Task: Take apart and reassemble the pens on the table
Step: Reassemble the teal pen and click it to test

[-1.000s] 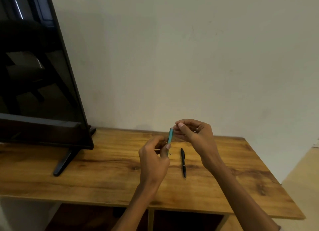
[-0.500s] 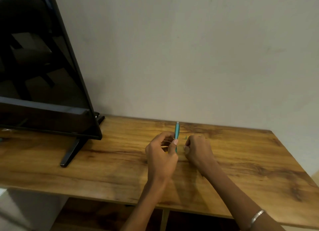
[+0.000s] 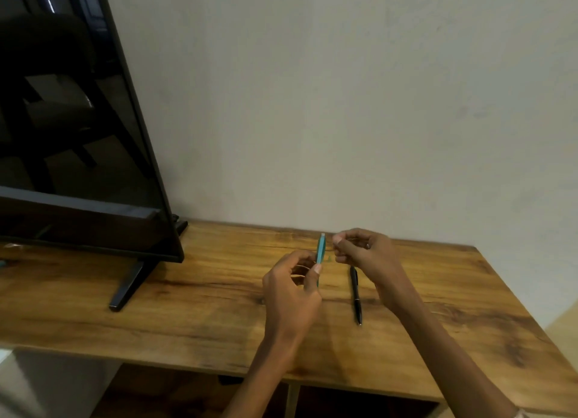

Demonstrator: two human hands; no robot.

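My left hand (image 3: 289, 288) holds the thin teal plastic pen (image 3: 320, 251) upright, pinched between thumb and fingers. My right hand (image 3: 362, 250) is just beside its top, fingers curled; I cannot tell if they pinch a small part. I think I am taking this pen apart. Next I must grip the top carefully. The slim black pen (image 3: 355, 294) lies on the brown wooden table (image 3: 187, 308), beside my right hand.

The pen (image 3: 321, 249) pinched in the left hand (image 3: 292, 292) is teal with a pale grey tip. Below the right hand (image 3: 364, 250) lies a black pen (image 3: 356, 294). Under both hands, the table (image 3: 194, 295) is warm honey-brown with dark streaked grain. Far left, the screen (image 3: 72, 130) is glossy black.
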